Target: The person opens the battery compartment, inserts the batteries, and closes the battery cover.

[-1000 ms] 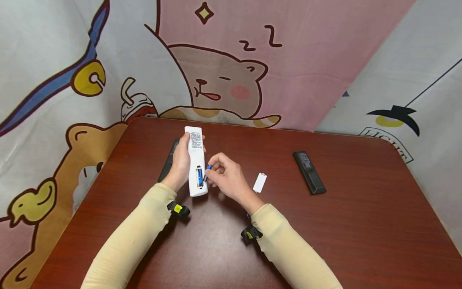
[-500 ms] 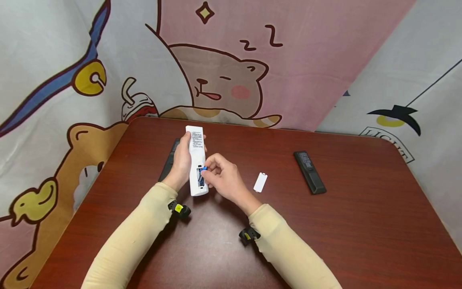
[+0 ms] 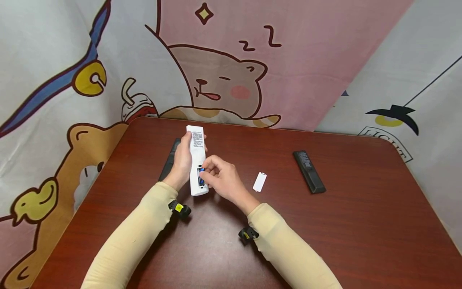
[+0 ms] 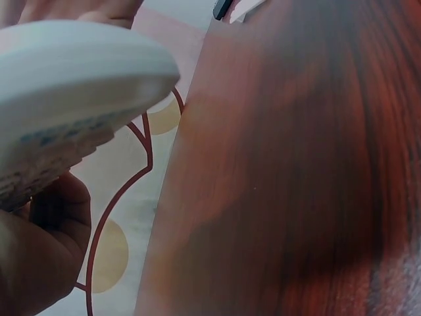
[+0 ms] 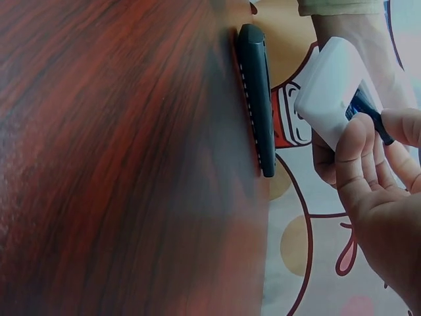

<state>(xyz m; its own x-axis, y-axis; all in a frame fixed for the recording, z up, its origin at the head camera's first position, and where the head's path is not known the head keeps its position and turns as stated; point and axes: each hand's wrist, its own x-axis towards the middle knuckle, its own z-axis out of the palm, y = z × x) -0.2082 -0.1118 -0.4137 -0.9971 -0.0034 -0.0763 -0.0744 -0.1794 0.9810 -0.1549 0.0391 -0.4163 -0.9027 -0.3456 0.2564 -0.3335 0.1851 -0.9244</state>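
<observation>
My left hand (image 3: 180, 162) grips a white remote control (image 3: 197, 154), held up with its printed back toward me. Its battery compartment is uncovered near the lower end, and blue shows inside. Between thumb and fingers, my right hand (image 3: 224, 176) pinches a dark-and-blue battery (image 5: 379, 125), whose one end is at the compartment in the right wrist view. In the head view the right fingertips partly cover the compartment. The left wrist view shows the remote's end close up, with the buttons on its underside. The white battery cover (image 3: 260, 182) lies on the table, right of my right hand.
A black remote (image 3: 309, 171) lies farther right on the brown table (image 3: 361, 224). Another black remote (image 3: 169, 160) lies behind my left hand, partly hidden by it. A printed cloth (image 3: 306, 60) hangs along the table's back and sides.
My right hand has shifted slightly left, bringing the battery from beside the white remote to over its open compartment. The left hand holds the remote almost still.
</observation>
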